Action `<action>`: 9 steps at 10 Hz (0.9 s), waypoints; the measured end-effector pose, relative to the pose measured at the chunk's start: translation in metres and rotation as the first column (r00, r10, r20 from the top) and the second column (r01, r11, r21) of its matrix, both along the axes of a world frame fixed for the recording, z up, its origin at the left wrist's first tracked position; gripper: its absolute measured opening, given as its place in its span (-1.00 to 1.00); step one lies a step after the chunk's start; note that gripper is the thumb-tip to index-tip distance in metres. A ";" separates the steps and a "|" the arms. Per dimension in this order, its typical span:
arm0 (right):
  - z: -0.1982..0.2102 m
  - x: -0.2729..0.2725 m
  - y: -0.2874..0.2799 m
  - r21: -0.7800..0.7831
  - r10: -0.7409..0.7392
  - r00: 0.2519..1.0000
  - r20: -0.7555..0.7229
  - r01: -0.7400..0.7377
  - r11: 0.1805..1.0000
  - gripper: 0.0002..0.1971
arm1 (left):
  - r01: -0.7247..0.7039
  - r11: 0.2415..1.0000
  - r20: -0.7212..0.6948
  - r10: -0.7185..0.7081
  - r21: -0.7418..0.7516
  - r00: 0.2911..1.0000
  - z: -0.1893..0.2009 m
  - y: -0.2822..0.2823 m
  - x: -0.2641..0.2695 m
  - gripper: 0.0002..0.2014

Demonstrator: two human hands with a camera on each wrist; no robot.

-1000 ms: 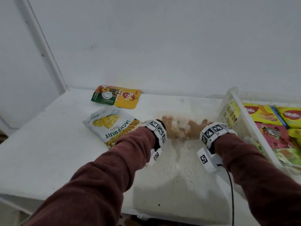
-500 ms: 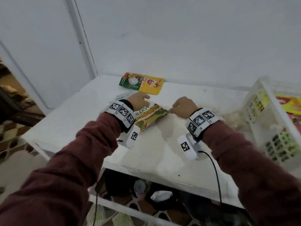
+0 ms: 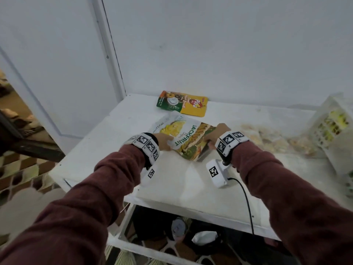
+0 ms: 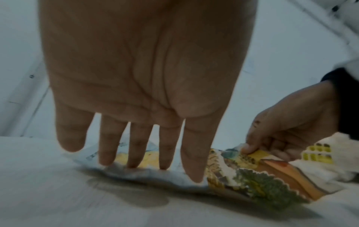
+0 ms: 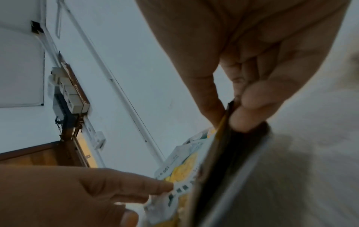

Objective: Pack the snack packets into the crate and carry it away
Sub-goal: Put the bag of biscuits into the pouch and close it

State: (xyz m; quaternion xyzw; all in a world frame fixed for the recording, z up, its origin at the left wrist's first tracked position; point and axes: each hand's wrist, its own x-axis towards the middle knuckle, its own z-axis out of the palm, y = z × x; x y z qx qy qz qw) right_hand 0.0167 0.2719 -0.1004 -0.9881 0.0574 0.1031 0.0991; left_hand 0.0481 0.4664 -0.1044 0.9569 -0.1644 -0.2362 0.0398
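A white and yellow jackfruit chips packet (image 3: 177, 131) lies on the white table (image 3: 181, 184), overlapping a green and orange packet (image 3: 194, 150). My left hand (image 3: 166, 142) rests its straight, spread fingers (image 4: 137, 159) on the jackfruit packet (image 4: 136, 173). My right hand (image 3: 212, 139) pinches the right edge of the green and orange packet (image 4: 272, 181) between thumb and fingers (image 5: 250, 101), lifting that edge. A yellow and green packet (image 3: 183, 103) lies at the back by the wall. The white crate (image 3: 324, 134) with packets inside stands blurred at the far right.
A blurred pale packet (image 3: 271, 140) lies on the table between my right hand and the crate. The white wall runs right behind the table. Clutter sits on the floor under the table (image 3: 191, 238). A black cable (image 3: 246, 203) hangs from my right wrist.
Both hands moved left from beside the crate to the overlapping packets. The left hand came down flat on the jackfruit packet and the right took hold of the lower packet's edge. My view swung left.
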 end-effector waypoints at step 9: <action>0.043 -0.009 0.012 -0.325 0.449 0.625 0.639 -0.310 0.894 -0.76 | 0.495 0.745 0.496 -0.254 -0.447 0.830 0.101 -0.015 0.009 -0.85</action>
